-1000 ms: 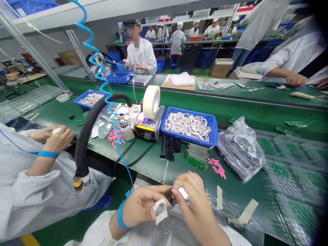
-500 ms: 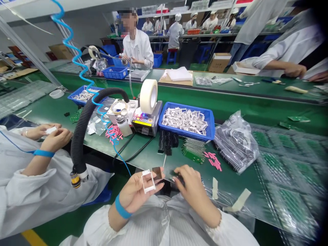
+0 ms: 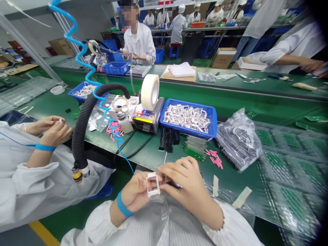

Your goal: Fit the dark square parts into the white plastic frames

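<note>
My left hand [image 3: 135, 192], with a blue band at the wrist, pinches a small white plastic frame [image 3: 154, 194] with an open middle. My right hand [image 3: 186, 182] meets it from the right, its fingers curled over a dark brown flat piece [image 3: 166, 178]. Most of that piece is covered by the fingers, so I cannot tell whether the left fingertips also hold it. Both hands are just in front of the bench edge. Beyond them lie black strips [image 3: 167, 140], a green circuit board with rows of pins [image 3: 193, 148] and pink strips [image 3: 214, 159].
A blue bin [image 3: 214, 119] of white frames stands behind, beside a tape dispenser [image 3: 147, 119]. A bag of dark parts [image 3: 239, 140] and wrapped circuit boards [image 3: 289, 171] lie right. A black hose [image 3: 79, 136] arches at left, near a co-worker's hands [image 3: 55, 131].
My right hand has moved left, up to my left hand, and its fingers have closed over the dark brown piece. The white frame has turned more upright in my left hand.
</note>
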Tool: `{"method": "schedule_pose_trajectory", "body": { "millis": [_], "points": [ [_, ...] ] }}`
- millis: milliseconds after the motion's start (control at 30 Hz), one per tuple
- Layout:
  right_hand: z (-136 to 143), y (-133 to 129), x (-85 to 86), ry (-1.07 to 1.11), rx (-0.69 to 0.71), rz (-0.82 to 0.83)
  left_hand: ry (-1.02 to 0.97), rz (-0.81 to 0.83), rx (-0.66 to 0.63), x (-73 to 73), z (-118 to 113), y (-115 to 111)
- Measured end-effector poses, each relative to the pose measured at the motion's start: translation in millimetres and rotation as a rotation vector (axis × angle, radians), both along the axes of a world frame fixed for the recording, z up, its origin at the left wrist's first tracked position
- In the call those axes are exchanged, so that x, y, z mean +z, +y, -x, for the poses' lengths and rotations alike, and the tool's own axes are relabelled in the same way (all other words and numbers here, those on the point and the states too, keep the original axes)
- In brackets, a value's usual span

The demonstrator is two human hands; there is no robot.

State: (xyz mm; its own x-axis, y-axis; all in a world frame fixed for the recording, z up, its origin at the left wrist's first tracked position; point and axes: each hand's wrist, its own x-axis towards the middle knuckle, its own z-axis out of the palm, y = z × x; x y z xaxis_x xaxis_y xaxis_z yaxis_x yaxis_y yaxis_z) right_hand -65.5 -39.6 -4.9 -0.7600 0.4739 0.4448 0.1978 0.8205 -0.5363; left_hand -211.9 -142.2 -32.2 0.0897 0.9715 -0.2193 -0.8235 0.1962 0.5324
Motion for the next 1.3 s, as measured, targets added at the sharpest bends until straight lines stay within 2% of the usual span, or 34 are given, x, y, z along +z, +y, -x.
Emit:
{"method": "schedule_pose_trajectory", "body": {
  "millis": [167, 233, 333, 433, 600, 700, 800, 933, 1100, 1300],
  "points": [
    [2.0, -7.0, -8.2, 0.288, 0.144, 0.611, -0.162, 0.013, -0.124, -0.3, 2.0, 1.0],
    [4.6, -10.6, -13.1, 0.387, 0.201, 0.739, -0.18, -0.001, -0.125, 0.8, 0.8, 1.9],
    [5.1, -12.4, -17.6, 0.41, 0.26, 0.806, -0.179, -0.069, -0.117, 5.0, -1.6, 2.9],
    [1.5, -9.8, -12.5, 0.406, 0.223, 0.737, -0.125, -0.127, -0.091, 12.0, -3.0, 2.6],
    [-2.6, -6.4, 9.0, 0.308, -0.038, 0.246, 0.131, -0.179, -0.048, 19.6, -2.6, -0.7],
    [-2.2, -7.7, 14.2, 0.233, -0.095, 0.112, 0.274, -0.233, -0.04, 17.6, -1.1, -2.2],
    [-2.2, -9.3, 12.5, 0.212, -0.128, 0.105, 0.392, -0.297, -0.047, 15.5, 0.6, -2.1],
    [-3.1, -10.0, 10.9, 0.212, -0.151, 0.131, 0.442, -0.333, -0.067, 17.3, 1.9, -0.4],
    [-3.6, -9.2, 11.8, 0.185, -0.149, 0.156, 0.463, -0.328, -0.081, 19.1, 3.0, 0.0],
    [0.2, -8.4, 7.1, 0.111, -0.153, 0.167, 0.478, -0.272, -0.058, 13.8, 1.5, 0.8]
  ]
}}
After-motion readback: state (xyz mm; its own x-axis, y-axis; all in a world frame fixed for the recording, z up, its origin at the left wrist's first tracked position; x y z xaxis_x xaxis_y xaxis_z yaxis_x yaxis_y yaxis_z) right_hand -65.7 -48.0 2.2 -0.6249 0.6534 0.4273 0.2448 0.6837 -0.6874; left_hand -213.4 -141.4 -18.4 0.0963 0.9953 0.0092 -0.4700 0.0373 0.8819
